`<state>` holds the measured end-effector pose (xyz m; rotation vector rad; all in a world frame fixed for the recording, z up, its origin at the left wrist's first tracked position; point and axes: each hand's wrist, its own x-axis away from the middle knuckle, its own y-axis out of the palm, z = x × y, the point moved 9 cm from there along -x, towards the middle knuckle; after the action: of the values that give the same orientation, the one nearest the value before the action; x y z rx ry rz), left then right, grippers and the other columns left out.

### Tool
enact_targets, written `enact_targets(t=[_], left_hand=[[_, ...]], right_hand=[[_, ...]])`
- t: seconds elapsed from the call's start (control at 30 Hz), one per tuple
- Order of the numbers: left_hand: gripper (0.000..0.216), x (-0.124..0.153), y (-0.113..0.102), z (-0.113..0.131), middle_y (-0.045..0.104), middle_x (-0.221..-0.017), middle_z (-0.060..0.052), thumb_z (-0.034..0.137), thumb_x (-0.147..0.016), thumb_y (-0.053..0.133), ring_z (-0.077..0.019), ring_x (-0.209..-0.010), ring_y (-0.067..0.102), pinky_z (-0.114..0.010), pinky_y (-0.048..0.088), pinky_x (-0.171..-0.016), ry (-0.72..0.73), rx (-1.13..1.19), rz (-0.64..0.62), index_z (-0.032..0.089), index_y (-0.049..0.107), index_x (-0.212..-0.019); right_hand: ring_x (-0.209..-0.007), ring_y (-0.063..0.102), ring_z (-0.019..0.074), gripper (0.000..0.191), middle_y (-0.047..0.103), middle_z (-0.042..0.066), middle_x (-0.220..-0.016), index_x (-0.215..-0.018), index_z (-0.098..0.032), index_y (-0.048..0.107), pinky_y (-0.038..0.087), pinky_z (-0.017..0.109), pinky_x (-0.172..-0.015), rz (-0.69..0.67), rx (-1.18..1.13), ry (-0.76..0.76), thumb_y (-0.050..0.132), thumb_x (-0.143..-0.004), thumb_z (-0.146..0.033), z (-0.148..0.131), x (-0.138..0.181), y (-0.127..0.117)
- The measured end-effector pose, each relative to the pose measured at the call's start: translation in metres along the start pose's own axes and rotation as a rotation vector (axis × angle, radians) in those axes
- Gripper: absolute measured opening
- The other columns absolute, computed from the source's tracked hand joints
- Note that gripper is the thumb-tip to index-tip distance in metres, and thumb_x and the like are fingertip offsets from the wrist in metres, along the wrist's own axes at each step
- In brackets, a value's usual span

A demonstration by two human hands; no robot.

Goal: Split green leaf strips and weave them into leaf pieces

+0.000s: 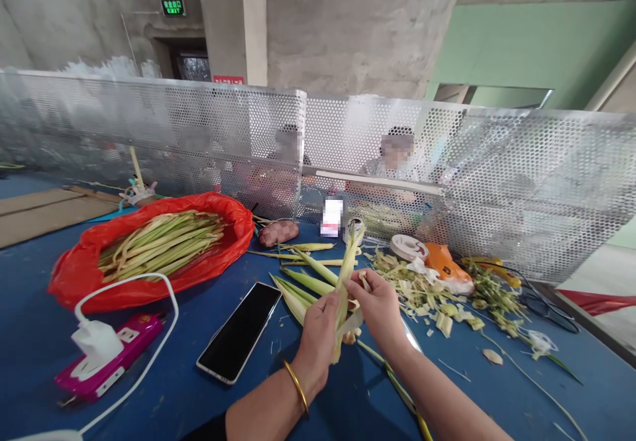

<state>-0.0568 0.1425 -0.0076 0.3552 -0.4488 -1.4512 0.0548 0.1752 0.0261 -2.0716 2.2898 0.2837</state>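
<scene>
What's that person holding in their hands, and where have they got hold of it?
A long pale-green stalk. The left hand grips its lower part, the right hand pinches a strip of its outer leaf about halfway up.

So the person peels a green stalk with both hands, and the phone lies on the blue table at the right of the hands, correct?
Not quite. In the head view the phone lies to the left of both hands, left hand and right hand, which do grip the stalk over the blue table.
</scene>
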Motion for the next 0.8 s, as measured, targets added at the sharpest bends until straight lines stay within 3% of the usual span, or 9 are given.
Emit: enact_targets(t=[0.2,0.43,0.67,0.8], left_hand=[[0.050,-0.004,-0.008,-0.011,0.066,-0.075,-0.009,0.058,-0.066,0.070,-0.0175,-0.060,0.061,-0.024,0.044,-0.051,-0.096,0.020,0.059,0.011,0.069,-0.084],[0.045,-0.004,-0.015,-0.015,0.068,-0.078,-0.008,0.052,-0.072,0.066,-0.0169,-0.061,0.061,-0.025,0.045,-0.053,-0.143,0.071,0.108,0.012,0.068,-0.093],[0.041,-0.004,0.000,-0.005,0.066,-0.070,-0.004,0.036,-0.058,0.078,-0.0134,-0.057,0.057,-0.023,0.044,-0.053,-0.105,0.031,-0.016,0.012,0.067,-0.089],[0.034,-0.007,-0.003,-0.008,0.063,-0.066,-0.003,0.033,-0.058,0.076,-0.0131,-0.055,0.057,-0.023,0.044,-0.054,-0.103,0.028,-0.006,0.012,0.066,-0.083]], right_hand=[[-0.050,0.050,0.0143,0.031,0.053,-0.003,-0.051,-0.064,-0.019,0.056,0.042,0.026,-0.047,-0.040,-0.056,0.031,0.072,-0.068,-0.046,0.000,0.006,0.004],[-0.056,0.048,0.0127,0.026,0.054,-0.003,-0.056,-0.064,-0.019,0.057,0.038,0.025,-0.057,-0.013,-0.099,0.010,0.072,-0.071,-0.039,0.002,0.014,-0.007],[-0.057,0.040,0.0121,0.027,0.047,-0.005,-0.059,-0.064,-0.020,0.054,0.033,0.023,-0.054,0.052,-0.065,-0.054,0.069,-0.074,-0.040,-0.003,0.017,-0.020],[-0.059,0.042,0.0132,0.026,0.049,-0.004,-0.060,-0.064,-0.021,0.053,0.035,0.023,-0.056,0.048,-0.040,-0.069,0.067,-0.075,-0.039,-0.006,0.022,-0.024]])
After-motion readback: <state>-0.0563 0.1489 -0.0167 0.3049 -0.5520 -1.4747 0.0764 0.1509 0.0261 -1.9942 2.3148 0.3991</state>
